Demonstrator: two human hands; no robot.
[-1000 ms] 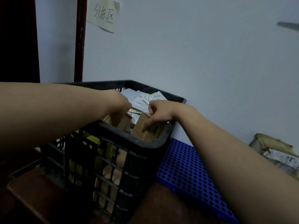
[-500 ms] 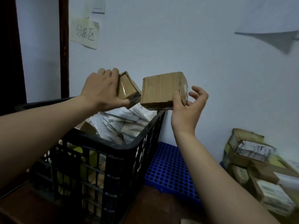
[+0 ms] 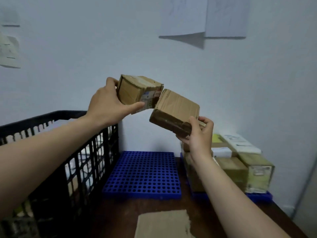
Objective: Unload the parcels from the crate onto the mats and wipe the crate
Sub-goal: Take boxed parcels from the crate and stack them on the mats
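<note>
My left hand (image 3: 107, 104) grips a small cardboard parcel with a label (image 3: 137, 90), held in the air above the blue perforated mat (image 3: 142, 174). Just to its right, my right hand (image 3: 199, 134) holds a flat brown taped parcel (image 3: 175, 109) by its lower corner, tilted; the two parcels nearly touch. The black plastic crate (image 3: 56, 152) stands at the left on the dark wooden table and holds more white and brown parcels, seen through its slatted wall.
A second blue mat (image 3: 259, 196) at the right carries a pile of cardboard boxes (image 3: 240, 165). A flat piece of cardboard (image 3: 163, 224) lies on the table's near edge. A white wall with taped papers (image 3: 205, 16) stands close behind.
Both hands lifted a parcel each out of the crate and carried them right, over the bare blue mat. My view swung right, bringing the stacked boxes into sight.
</note>
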